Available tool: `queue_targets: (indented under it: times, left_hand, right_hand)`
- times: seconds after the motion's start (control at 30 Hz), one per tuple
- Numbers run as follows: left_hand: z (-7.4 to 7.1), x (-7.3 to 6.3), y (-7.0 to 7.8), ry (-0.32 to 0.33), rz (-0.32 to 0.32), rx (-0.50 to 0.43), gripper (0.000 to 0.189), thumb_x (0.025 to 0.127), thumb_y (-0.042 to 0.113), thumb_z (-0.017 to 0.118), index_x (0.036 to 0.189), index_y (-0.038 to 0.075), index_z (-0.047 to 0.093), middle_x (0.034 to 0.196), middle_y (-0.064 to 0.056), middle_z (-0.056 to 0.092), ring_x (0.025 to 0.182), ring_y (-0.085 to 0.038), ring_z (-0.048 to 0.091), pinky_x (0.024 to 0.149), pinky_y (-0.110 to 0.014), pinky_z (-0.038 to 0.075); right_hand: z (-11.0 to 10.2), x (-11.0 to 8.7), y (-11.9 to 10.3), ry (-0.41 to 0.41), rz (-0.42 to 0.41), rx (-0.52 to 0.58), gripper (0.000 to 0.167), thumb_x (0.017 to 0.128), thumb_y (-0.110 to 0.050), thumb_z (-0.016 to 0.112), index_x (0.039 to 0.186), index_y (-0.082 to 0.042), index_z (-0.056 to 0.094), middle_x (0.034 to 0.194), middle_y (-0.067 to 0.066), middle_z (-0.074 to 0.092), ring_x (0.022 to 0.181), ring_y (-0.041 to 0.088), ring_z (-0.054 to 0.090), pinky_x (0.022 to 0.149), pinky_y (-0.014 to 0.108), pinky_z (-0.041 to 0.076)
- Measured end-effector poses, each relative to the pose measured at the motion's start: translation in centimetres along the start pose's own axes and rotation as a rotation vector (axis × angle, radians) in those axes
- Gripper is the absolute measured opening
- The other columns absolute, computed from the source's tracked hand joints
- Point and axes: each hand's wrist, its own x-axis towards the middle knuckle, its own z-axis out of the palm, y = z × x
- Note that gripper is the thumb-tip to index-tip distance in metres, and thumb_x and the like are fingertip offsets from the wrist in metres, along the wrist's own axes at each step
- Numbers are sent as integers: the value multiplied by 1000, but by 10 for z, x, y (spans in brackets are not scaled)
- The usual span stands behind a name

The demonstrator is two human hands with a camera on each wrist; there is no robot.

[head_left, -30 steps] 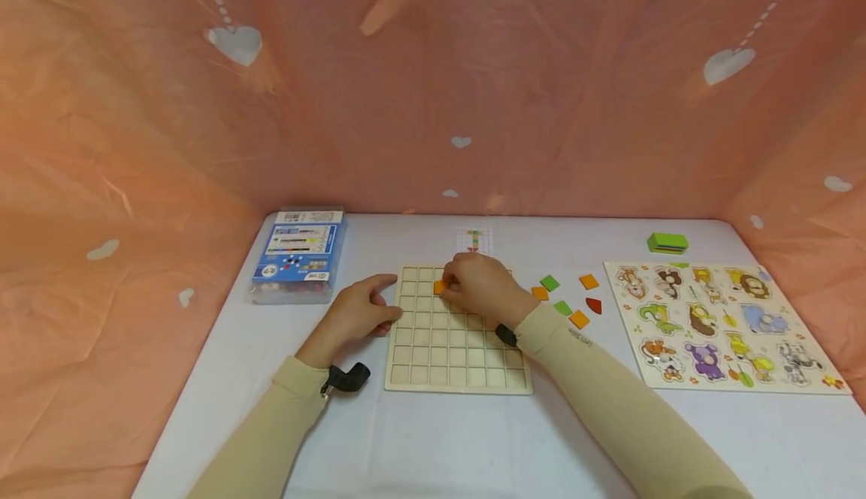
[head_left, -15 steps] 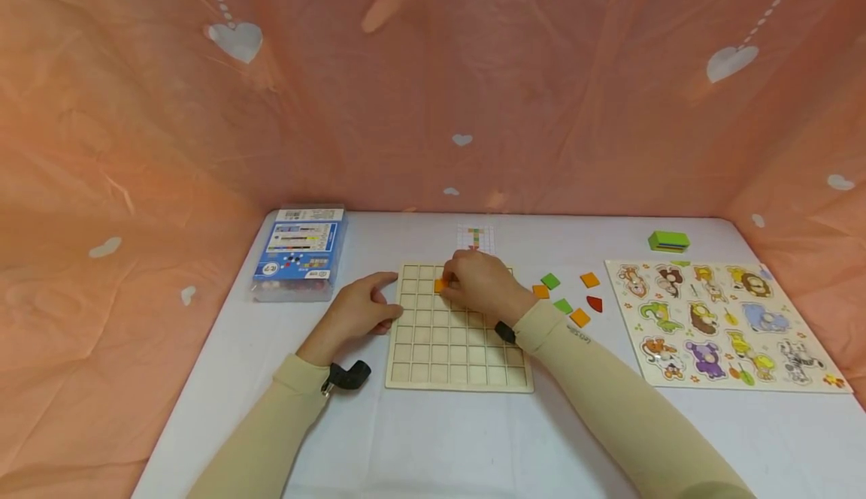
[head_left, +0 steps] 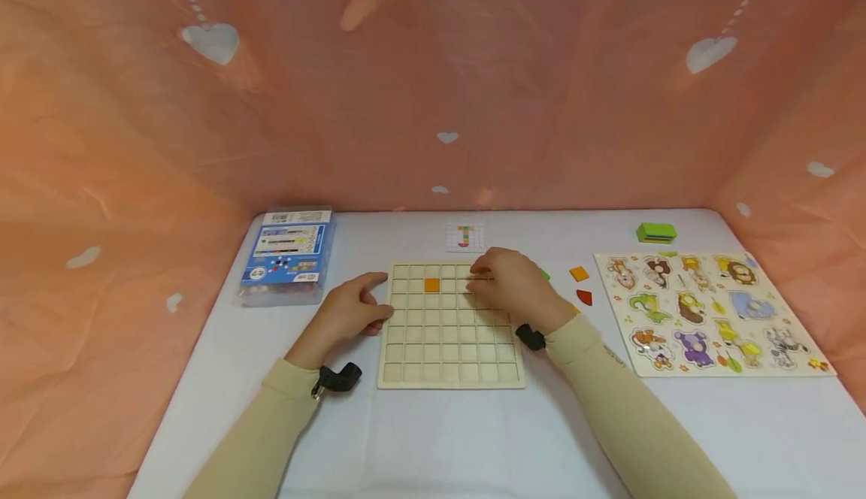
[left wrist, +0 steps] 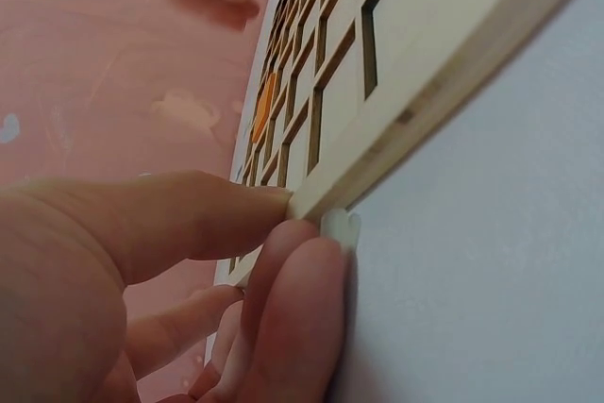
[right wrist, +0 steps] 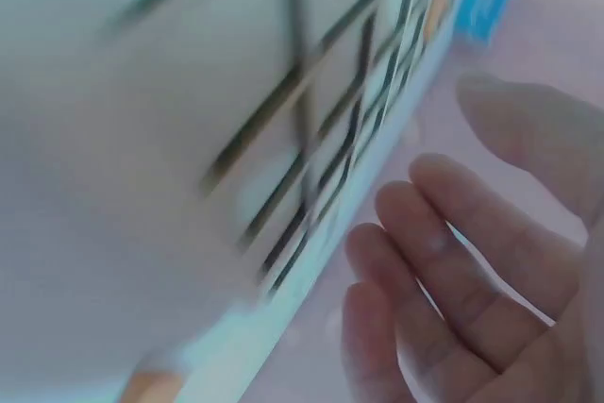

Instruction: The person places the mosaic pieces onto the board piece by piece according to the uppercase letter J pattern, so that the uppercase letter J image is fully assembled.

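Head camera up high, facing forward and down, grid board [head_left: 449, 353] well below! Left wrist camera low, close in, sighting up board's edge! Right wrist, close too, tilted, looking across board! Board and orange tile [head_left: 431, 285] in all three!

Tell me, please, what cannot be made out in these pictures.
Head: green tile, partly hidden behind the right hand.
Head: print on the blue box, too small.
Right wrist: near part of the grid board, blurred.
Left wrist: right hand, blurred, cut off by the top edge.
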Motion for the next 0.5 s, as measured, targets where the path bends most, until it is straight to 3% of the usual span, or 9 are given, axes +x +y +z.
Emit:
queue_targets:
  times: [0.23,0.5]
  left_hand:
    - [1,-1,1,0,-2,16,71,96,18,80,160,14,50,96,-12,64,70,-16,69,67,-25,63]
    - [1,-1,1,-2,2,8,72,96,18,80,161,14,49,97,-12,64,70,-16,70,68,-27,64]
  right_hand:
    - [-24,-38,46,119,138,65,31,100,-30,74,121,-8,80,125,8,76,112,28,73,99,49,60]
    - [-51,-63,86,152,291,53,35,103,-28,71,128,-4,76,127,18,71,107,35,67,97,54,60]
